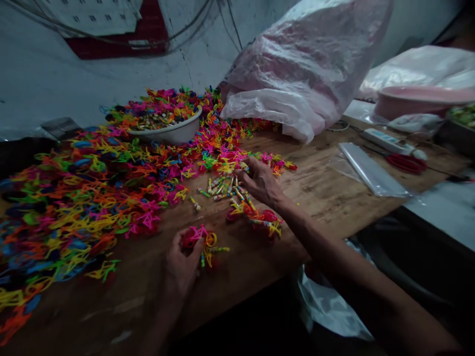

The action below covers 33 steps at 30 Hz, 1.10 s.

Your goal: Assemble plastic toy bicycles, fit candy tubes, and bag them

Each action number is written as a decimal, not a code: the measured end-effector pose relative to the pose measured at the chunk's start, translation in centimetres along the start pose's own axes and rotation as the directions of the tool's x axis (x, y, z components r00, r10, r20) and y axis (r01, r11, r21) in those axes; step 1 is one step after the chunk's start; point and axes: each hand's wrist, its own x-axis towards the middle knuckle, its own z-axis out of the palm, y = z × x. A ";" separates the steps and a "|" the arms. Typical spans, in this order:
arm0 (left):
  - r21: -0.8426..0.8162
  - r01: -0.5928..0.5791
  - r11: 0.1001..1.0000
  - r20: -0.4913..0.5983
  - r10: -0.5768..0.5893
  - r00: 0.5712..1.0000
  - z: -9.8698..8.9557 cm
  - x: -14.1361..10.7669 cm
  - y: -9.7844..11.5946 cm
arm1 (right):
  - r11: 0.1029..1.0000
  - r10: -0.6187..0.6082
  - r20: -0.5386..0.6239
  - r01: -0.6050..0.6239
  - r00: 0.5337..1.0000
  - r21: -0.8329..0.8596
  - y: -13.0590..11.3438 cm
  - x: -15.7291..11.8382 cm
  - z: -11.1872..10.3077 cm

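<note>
Near the table's front edge, my left hand [182, 257] pinches a pink and red plastic piece [193, 236], with yellow pieces and small patterned sticks beside its fingertips. Farther forward, my right hand [260, 182] has its fingers bent together over a group of small patterned sticks [222, 187]; what lies between its fingertips is too small to make out. Just below that hand lies a small cluster of red, pink and yellow pieces [260, 217]. A large heap of colourful plastic pieces [92, 198] spreads over the left of the wooden table [326, 207].
A white bowl [178, 132] of mixed pieces stands in the heap. Behind it leans a large translucent bag [297, 64]. To the right are clear plastic sleeves [371, 170], red-handled scissors [406, 163], a power strip [388, 141] and a pink basin [415, 101].
</note>
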 end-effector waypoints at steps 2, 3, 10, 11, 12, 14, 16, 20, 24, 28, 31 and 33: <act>-0.052 -0.034 0.998 -0.029 0.033 0.999 0.0 -0.3 -0.1 | 0.999 0.023 0.218 -0.029 0.976 0.022 -1.3 -0.8 0.0; -0.064 -0.058 0.996 -0.048 0.055 0.997 0.1 -0.4 -0.1 | 0.999 0.043 0.342 -0.048 0.939 0.008 -1.8 -1.3 0.2; 0.184 -0.198 0.963 -0.056 0.212 0.976 -0.6 -1.1 -0.3 | 0.986 0.097 0.368 -0.039 0.925 -0.161 -1.3 -6.0 -1.2; 0.227 -0.262 0.938 -0.053 0.280 0.958 -0.8 -1.1 0.0 | 0.980 0.105 0.321 -0.042 0.941 -0.195 -0.9 -6.8 -2.0; 0.275 -0.338 0.900 -0.058 0.366 0.929 -0.9 -1.1 0.6 | 0.972 0.105 0.296 -0.035 0.950 -0.231 -0.5 -7.6 -2.7; 0.374 -0.481 0.793 -0.055 0.537 0.842 -0.6 -1.0 2.3 | 0.953 0.081 0.338 0.027 0.938 -0.303 0.3 -9.3 -3.9; 0.450 -0.575 0.683 0.021 0.636 0.772 0.7 -0.7 4.5 | 0.936 0.060 0.394 0.085 0.917 -0.342 1.0 -10.6 -4.2; 0.504 -0.679 0.534 0.353 0.591 0.726 4.8 0.9 7.5 | 0.931 0.047 0.367 0.092 0.929 -0.353 1.8 -11.7 -3.7; 0.497 -0.711 0.497 0.471 0.534 0.702 7.5 2.7 7.2 | 0.916 -0.005 0.285 0.119 0.958 -0.382 2.4 -11.3 -4.4; 0.443 -0.708 0.549 0.507 0.498 0.704 8.0 4.1 6.9 | 0.908 0.049 0.309 0.087 0.950 -0.410 3.1 -10.5 -4.2; 0.389 -0.664 0.638 0.483 0.473 0.737 7.5 5.5 7.6 | 0.885 0.116 0.353 0.065 0.929 -0.462 3.7 -9.9 -3.4; 0.346 -0.595 0.725 0.422 0.446 0.789 6.8 6.5 8.2 | 0.855 0.161 0.351 0.047 0.922 -0.516 4.0 -9.5 -3.8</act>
